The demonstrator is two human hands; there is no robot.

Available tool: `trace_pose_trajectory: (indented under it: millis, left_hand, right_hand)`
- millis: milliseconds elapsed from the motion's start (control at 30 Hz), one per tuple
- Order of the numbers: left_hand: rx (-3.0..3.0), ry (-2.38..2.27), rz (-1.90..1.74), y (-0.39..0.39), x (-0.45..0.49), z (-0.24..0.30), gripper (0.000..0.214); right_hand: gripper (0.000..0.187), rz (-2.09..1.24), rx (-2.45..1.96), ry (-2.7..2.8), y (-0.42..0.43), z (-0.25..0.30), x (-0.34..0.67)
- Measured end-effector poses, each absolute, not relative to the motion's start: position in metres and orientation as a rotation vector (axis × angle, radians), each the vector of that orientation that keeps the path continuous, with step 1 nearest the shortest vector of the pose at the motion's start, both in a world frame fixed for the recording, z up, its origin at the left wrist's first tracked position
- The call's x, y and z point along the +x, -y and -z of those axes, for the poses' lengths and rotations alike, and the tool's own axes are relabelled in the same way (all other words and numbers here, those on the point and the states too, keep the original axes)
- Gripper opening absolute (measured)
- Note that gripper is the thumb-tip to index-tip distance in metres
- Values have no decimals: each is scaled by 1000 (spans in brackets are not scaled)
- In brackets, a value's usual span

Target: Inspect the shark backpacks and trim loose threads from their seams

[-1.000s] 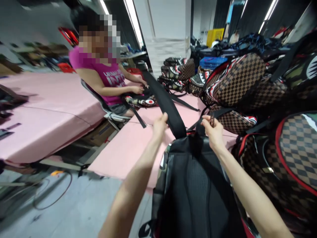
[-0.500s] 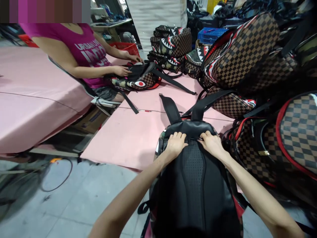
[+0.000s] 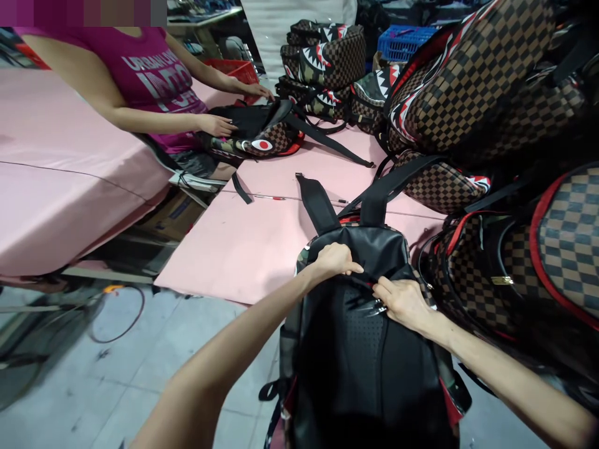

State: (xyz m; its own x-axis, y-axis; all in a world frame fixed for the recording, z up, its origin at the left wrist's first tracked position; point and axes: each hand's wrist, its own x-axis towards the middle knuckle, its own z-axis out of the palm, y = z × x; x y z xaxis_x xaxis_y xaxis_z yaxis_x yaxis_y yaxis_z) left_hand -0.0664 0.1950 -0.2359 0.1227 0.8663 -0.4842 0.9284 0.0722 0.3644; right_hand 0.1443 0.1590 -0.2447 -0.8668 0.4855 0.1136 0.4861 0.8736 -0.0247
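Observation:
A black backpack (image 3: 341, 374) lies back panel up in front of me, partly over the pink table's edge. My left hand (image 3: 334, 259) is closed on the black material near its top, thumb and finger pinched together. Close beside it, my right hand (image 3: 405, 302) is also closed. Small metal thread snips (image 3: 374, 308) stick out from under its fingers, blades pointing left over the dotted mesh strip. The right fingertips pinch the edge of the top panel too, where a bit of red shows. Two black shoulder straps (image 3: 321, 202) stretch away across the table.
A co-worker in a magenta shirt (image 3: 159, 87) handles another backpack (image 3: 271, 140) across the pink table (image 3: 224, 255). Checkered backpacks (image 3: 477, 81) are piled along the right side, one (image 3: 503, 280) close to my right arm. A pen (image 3: 271, 197) lies on the table.
Both hands have gone from lying over the top panel to pinching its edge. My right hand has moved down and the snips now show clearly. The top panel is pulled into folds.

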Motion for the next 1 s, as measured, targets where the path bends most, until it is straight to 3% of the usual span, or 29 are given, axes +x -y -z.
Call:
trace_pose_trajectory:
  millis: [233, 400, 567, 733, 800, 900, 1000]
  left_hand:
    - [1831, -1973, -18, -173, -46, 254, 42]
    - [1951, -1828, -281, -161, -47, 269, 24]
    - [1990, -1841, -125, -152, -36, 271, 24]
    - [1895, -1927, -91, -139, -28, 272, 19]
    - [1899, -1917, -130, -137, -27, 273, 19]
    - [1891, -1901, -189, -136, -28, 273, 21]
    - [1856, -1887, -193, -137, -29, 274, 21]
  right_hand:
    - [18, 18, -631, 2844, -140, 250, 163]
    - [15, 6, -677, 2861, -142, 258, 164]
    - [19, -147, -751, 2933, -153, 248, 167]
    - [48, -249, -1084, 2847, -196, 222, 162]
    - [36, -195, -1108, 2914, -217, 218, 156]
    - [14, -286, -809, 3074, -238, 221, 149]
    - [7, -386, -660, 3102, -244, 225, 145]
